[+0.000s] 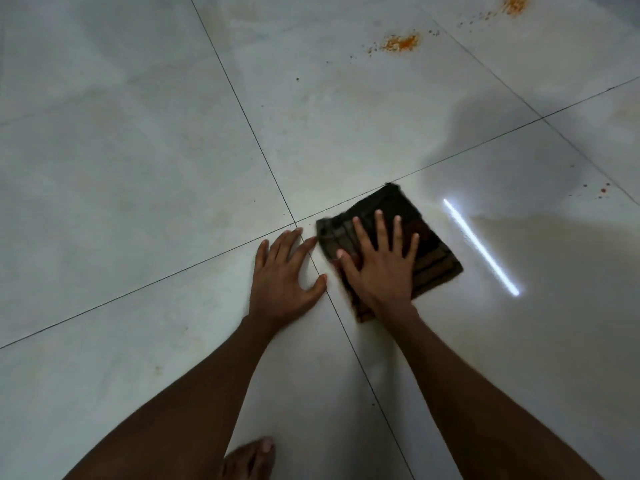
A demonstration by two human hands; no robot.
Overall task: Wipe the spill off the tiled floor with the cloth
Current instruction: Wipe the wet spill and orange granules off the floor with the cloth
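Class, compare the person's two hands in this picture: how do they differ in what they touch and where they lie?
The right hand presses flat on the dark cloth; the left hand rests on the bare tiled floor. The left hand lies across a grout line, just left of the cloth's edge; the right hand lies right of that line. Both are open, palm down, fingers spread.

Dark brown cloth (398, 244) with rust-red stripes, pale grey-white tiled floor (138, 168) with dark grout lines, orange spill (400, 42)

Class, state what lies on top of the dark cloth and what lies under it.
The right hand lies flat, fingers spread, on the cloth. The tiled floor surrounds it; whatever lies under it is covered.
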